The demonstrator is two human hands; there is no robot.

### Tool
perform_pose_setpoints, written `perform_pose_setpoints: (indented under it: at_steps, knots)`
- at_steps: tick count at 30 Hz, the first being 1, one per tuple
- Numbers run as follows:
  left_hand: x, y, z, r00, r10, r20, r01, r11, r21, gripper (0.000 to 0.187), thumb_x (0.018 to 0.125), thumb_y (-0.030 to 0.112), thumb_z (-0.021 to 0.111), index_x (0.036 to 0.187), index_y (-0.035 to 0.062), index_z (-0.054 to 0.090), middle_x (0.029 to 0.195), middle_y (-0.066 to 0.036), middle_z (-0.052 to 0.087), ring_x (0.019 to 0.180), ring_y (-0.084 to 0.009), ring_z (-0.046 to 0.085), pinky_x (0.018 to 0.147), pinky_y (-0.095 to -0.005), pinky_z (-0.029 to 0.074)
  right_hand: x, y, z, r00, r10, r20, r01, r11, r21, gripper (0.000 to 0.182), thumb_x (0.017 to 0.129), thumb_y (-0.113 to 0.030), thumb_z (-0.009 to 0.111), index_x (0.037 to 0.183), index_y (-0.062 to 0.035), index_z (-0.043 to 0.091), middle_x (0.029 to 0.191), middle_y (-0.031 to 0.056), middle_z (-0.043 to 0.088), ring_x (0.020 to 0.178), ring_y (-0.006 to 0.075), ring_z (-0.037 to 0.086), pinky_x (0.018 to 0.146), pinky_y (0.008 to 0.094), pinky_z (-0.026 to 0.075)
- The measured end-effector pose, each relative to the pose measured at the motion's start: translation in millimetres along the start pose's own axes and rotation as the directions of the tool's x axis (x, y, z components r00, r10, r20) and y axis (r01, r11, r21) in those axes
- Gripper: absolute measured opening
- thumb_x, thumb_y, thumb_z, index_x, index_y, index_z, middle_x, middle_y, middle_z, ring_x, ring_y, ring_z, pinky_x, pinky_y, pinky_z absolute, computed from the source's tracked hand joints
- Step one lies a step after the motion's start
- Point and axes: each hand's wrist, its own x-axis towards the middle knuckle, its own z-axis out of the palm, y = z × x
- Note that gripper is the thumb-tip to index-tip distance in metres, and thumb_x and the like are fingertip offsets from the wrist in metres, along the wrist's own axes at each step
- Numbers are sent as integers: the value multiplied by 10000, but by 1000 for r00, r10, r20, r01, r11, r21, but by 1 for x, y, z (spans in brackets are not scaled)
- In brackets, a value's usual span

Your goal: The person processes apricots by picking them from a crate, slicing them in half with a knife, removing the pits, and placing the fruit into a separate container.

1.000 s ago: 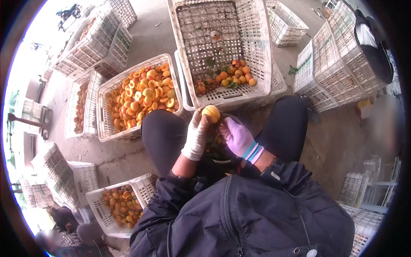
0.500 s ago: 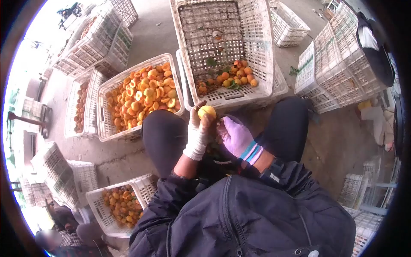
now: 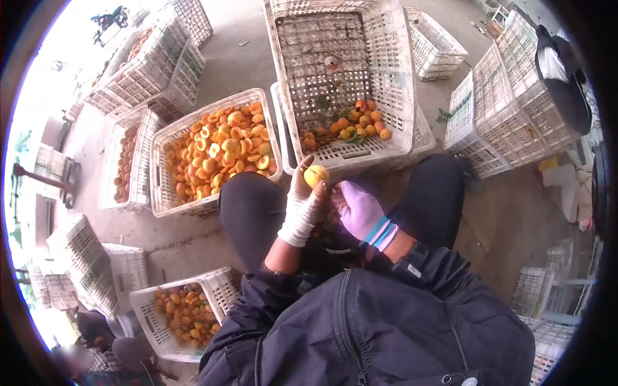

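A yellow-orange apricot [image 3: 316,175] with a dark line across it is pinched in the fingers of my left hand [image 3: 301,209], which is bare at the fingertips and wrapped in white at palm and wrist. Just right of it, my right hand [image 3: 360,211] in a purple glove with blue cuff stripes is closed, fingers curled; what it grips is too small and dark to make out. Beyond both hands, a tilted white crate [image 3: 402,96] holds whole apricots [image 3: 370,122] and some leaves in its lower end. To the left, another crate [image 3: 156,180] is full of halved apricots [image 3: 219,145].
A crate of darker apricots [image 3: 143,307] stands at lower left, near another person [image 3: 103,350]. Stacked white crates [image 3: 154,64] rise at upper left, and more crates [image 3: 508,96] at right carry a dark garment [image 3: 563,77]. My knees flank the hands.
The view has shifted slightly, so the crates appear a little lower and further right. My left hand still holds the apricot beside the closed right hand, with its fingers slightly changed.
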Motion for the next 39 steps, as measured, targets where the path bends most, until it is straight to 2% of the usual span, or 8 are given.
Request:
perform_pose_setpoints:
  at_steps: [13, 19, 22, 30, 33, 37, 38, 39]
  knots:
    - [18, -44, -38, 936, -343, -81, 149, 594, -790, 744, 827, 689, 478, 1155, 23, 518, 1149, -181, 559, 1062, -393, 526, 1033, -526, 358, -18, 11, 0, 997, -55, 58, 64, 983, -169, 175, 800, -77, 559, 973, -75, 535, 860, 134, 646, 807, 342, 632, 664, 435, 503]
    - [14, -43, -30, 957, -249, 147, 284, 706, -649, 703, 827, 693, 486, 1149, 68, 515, 1090, -106, 570, 979, -298, 553, 955, -434, 418, -29, 37, -9, 984, 168, -64, -131, 915, 382, 253, 830, -195, 721, 971, -34, 587, 809, 58, 659, 732, 141, 635, 686, 280, 509]
    - [3, -21, 1, 991, -128, -33, 130, 990, 54, 575, 915, 561, 471, 1228, 78, 466, 1024, -57, 554, 873, -165, 526, 787, -285, 434, -8, 35, -5, 967, 159, -201, -60, 902, 427, 310, 837, -211, 725, 1043, -23, 592, 899, 30, 642, 820, 85, 584, 749, 252, 486]
    - [-2, -28, 3, 997, 71, -41, -50, 924, 378, 473, 950, 361, 518, 1255, 18, 405, 1152, -160, 561, 991, -254, 583, 836, -334, 476, 10, 10, 23, 963, 125, -238, -12, 904, 427, 296, 877, -302, 669, 1004, -52, 573, 950, 83, 629, 840, 175, 609, 762, 305, 486]
    - [13, -80, -32, 943, 304, 134, -302, 617, 727, 506, 857, 250, 631, 1224, -17, 406, 1052, -166, 579, 950, -304, 601, 823, -355, 484, 10, -1, 22, 911, -138, -388, 192, 976, 104, 254, 856, -259, 685, 984, -70, 572, 924, 102, 616, 792, 243, 627, 702, 336, 503]
    - [23, -110, -51, 973, 159, 169, -226, 813, 536, 420, 831, 298, 654, 1084, 11, 481, 927, -133, 589, 854, -310, 609, 779, -388, 492, 10, 4, 20, 889, -356, -288, 327, 934, -144, 232, 826, -217, 699, 975, -81, 583, 943, 105, 604, 821, 277, 626, 681, 349, 515]
    - [29, -146, -67, 956, -145, 254, 195, 963, -185, 404, 867, 394, 593, 1042, 40, 506, 928, -113, 592, 854, -294, 609, 766, -372, 490, 9, 4, 17, 873, -421, -246, 379, 903, -201, 262, 803, -204, 716, 992, -81, 583, 967, 109, 610, 847, 290, 629, 694, 361, 520]
    - [31, -168, -77, 817, -269, 511, 577, 413, -705, 431, 902, 489, 533, 1001, 70, 530, 929, -94, 594, 855, -278, 608, 752, -356, 489, 9, 4, 15, 872, -426, -240, 385, 901, -200, 262, 803, -204, 716, 992, -81, 583, 967, 109, 610, 847, 290, 629, 694, 361, 520]
